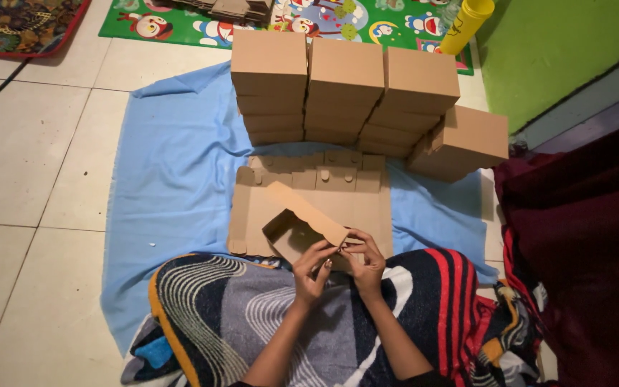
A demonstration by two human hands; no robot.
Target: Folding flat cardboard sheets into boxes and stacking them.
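A half-folded brown cardboard box (296,228) rests tilted over my lap, its hollow facing up and left. My left hand (312,269) pinches its near edge. My right hand (365,261) grips the same edge just to the right, fingers curled on a flap. Under the box lies a stack of flat, unfolded cardboard blanks (367,197) on a blue cloth (173,172).
Stacks of finished cardboard boxes (345,86) stand in a row behind the blanks, with another pile (463,143) leaning at the right. A patterned blanket (238,315) covers my lap. A yellow cup (467,23) stands by a green wall. A dark red cloth (582,244) lies at right.
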